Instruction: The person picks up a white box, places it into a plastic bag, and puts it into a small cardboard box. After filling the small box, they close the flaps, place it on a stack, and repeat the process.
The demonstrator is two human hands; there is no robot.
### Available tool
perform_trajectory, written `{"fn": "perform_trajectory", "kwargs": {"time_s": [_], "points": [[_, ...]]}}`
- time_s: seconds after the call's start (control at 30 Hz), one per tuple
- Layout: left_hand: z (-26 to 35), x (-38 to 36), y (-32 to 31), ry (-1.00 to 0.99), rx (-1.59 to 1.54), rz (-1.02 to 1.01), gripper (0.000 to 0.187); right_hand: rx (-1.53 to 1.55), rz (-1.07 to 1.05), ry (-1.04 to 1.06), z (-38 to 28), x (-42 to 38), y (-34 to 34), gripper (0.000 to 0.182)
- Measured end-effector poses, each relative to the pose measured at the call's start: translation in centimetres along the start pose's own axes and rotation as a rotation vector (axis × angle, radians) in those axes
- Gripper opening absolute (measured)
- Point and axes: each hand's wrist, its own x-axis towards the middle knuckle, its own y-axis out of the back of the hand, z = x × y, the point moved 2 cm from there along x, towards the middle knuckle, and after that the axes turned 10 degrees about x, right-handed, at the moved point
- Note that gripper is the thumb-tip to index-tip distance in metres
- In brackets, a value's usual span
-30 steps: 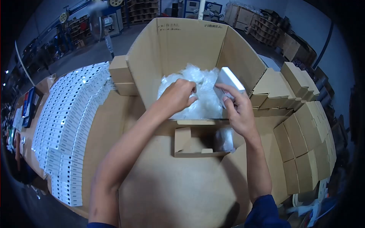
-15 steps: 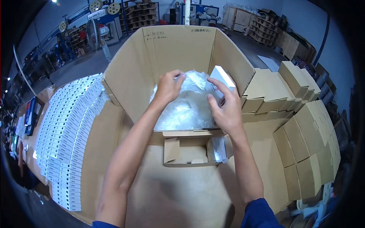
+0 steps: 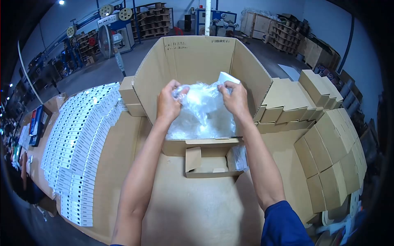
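Observation:
Clear plastic bags [image 3: 201, 96] are stretched between my two hands, above more of the same plastic in a large open carton [image 3: 197, 49]. My left hand [image 3: 169, 102] grips the left end of a bag, fingers closed. On the other side my right hand [image 3: 234, 96] pinches the right end. Just behind my right fingers, a white box [image 3: 228, 78] stands tilted inside the carton. Directly below, in front of the carton, sits a small open cardboard box [image 3: 213, 174] with a plastic-wrapped item [image 3: 238, 159] at its right end.
Rows of white boxes [image 3: 78, 135] are stacked on the left of the cardboard-covered table [image 3: 188, 205]. Closed brown boxes [image 3: 332, 151] are piled on the right. A fan [image 3: 105, 41] and machinery stand behind.
Both hands have closed on the plastic and lifted part of it, pulling it taut between them. The view has shifted slightly.

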Motion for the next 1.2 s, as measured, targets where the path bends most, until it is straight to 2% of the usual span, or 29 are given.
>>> {"fn": "perform_trajectory", "kwargs": {"time_s": [0.03, 0.13, 0.17, 0.27, 0.3, 0.4, 0.43, 0.53, 0.57, 0.7, 0.77, 0.87, 0.93, 0.97, 1.0, 1.1, 1.13, 1.2], "points": [[-0.1, -0.1, 0.3, 0.121, -0.029, 0.008, 0.023, -0.047, 0.01, 0.047, 0.6, 0.3, 0.1, 0.027], [-0.2, -0.5, -0.2, -0.151, 0.193, 0.133, 0.021, 0.056, -0.015, -0.083, 1.3, 0.4, 0.2, 0.028], [-1.3, -0.4, -0.8, -0.19, 0.222, 0.059, 0.027, 0.057, -0.015, -0.103, 1.3, 0.4, 0.3, 0.029], [-2.3, -0.5, -1.8, -0.278, 0.335, 0.168, 0.041, 0.1, 0.086, -0.019, 1.2, 0.4, 0.2, 0.03], [-1.8, -0.6, -1.9, -0.297, 0.321, 0.197, 0.053, 0.104, 0.124, 0.011, 1.1, 0.3, 0.3, 0.031], [3.3, -1.9, 0.0, -0.215, 0.083, 0.058, 0.055, 0.176, 0.043, -0.149, -2.6, -0.5, 1.7, 0.032], [3.8, -2.0, -0.2, -0.291, 0.024, 0.114, 0.057, 0.256, 0.054, -0.126, -2.2, -0.7, 1.4, 0.033], [5.8, -2.7, 0.9, -0.321, -0.041, 0.09, 0.05, 0.368, 0.015, -0.125, -2.8, -2.0, 1.2, 0.034], [5.8, -3.0, 0.8, -0.198, -0.206, 0.02, 0.032, 0.444, -0.017, -0.168, -3.1, -2.6, 1.4, 0.033], [6.0, -6.2, 2.6, -0.201, -0.537, 0.124, 0.012, 0.735, -0.107, -0.326, -5.7, -6.6, 3.6, 0.032], [6.4, -8.4, 3.9, -0.198, -0.667, 0.13, 0.014, 0.911, -0.153, -0.377, -5.5, -8.7, 3.7, 0.029], [8.1, -12.7, 5.9, -0.183, -0.785, 0.159, 0.012, 0.962, -0.208, -0.48, -7.4, -12.9, 4.4, 0.029], [8.3, -15.6, 7.0, -0.175, -0.788, 0.183, 0.012, 0.79, -0.259, -0.354, -8.3, -16.0, 5.6, 0.033], [7.3, -17.5, 7.8, -0.191, -0.607, 0.157, 0.014, 0.932, -0.266, -0.431, -8.7, -17.8, 6.1, 0.034], [7.3, -19.3, 8.1, -0.224, -0.587, 0.205, 0.014, 1.077, -0.268, -0.512, -9.3, -19.8, 6.6, 0.036], [7.0, -24.6, 9.1, -0.266, -0.545, 0.282, 0.015, 1.124, -0.327, -0.528, -7.0, -26.6, 7.1, 0.04], [6.6, -26.3, 9.2, -0.248, -0.551, 0.273, 0.015, 1.072, -0.282, -0.55, -8.4, -28.4, 7.2, 0.038], [5.9, -29.1, 9.4, -0.272, -0.558, 0.183, 0.018, 0.669, -0.304, -0.349, -8.7, -31.3, 7.4, 0.029]]}}
